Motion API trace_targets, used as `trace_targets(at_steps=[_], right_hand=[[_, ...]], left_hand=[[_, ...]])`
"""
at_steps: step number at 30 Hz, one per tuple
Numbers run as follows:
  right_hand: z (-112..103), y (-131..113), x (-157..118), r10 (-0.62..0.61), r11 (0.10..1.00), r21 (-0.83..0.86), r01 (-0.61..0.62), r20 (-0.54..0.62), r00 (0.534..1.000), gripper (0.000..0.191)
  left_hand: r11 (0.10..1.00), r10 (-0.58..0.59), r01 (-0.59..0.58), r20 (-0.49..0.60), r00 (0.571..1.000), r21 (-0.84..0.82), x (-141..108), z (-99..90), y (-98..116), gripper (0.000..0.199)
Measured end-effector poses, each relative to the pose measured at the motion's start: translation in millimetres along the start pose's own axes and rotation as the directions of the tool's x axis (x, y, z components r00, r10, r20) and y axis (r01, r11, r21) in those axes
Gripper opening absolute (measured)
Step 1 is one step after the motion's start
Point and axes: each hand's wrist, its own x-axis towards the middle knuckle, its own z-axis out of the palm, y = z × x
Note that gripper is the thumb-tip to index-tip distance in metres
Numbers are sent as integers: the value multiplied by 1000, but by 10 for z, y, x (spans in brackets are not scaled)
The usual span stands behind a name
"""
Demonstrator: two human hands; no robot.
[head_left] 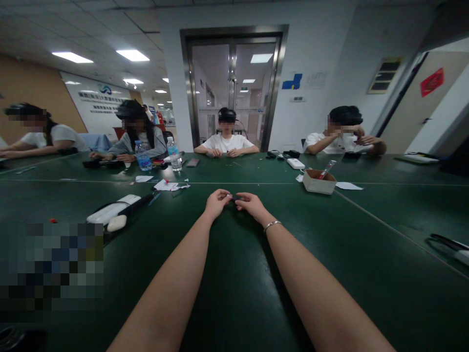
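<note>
Both my arms reach out over the green table [242, 254], and the hands almost meet in the middle. My left hand [217, 203] has its thumb and fingers pinched together around something small with a pale glint. Facing it, my right hand [251, 205] is closed in a pinch on a small dark thing whose kind I cannot make out. The fingertips of the two hands are very near each other, and the fingers partly hide what they hold. A silver bracelet [272, 226] circles my right wrist.
Left of my hands lie a white power bank [113, 209] and a rounded pale case [117, 223]. Two water bottles [143, 156] stand farther back. An open cardboard box [319, 184] sits at the right. Several people wearing headsets sit around the table.
</note>
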Motion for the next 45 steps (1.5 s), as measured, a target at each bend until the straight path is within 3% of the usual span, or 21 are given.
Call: trace_targets(at_steps=[7,12,30,45], right_hand=[[-33,-12,0,74,983,169,-68,-30,997,16],[-49,-4,0,70,966,251,-62,-25,997,17],[-82,48,6,26,963,266,-29,18,1000,22],[-91,40,-12,14,963,267,-23,36,999,26]], left_hand=[[999,-47,47,-22,999,-9,9,-1,12,17],[998,-67,68,-47,997,17,-7,3,39,14],[989,-145,148,-101,984,20,-16,29,92,16],[981,-144,155,-96,985,117,-18,4,109,21]])
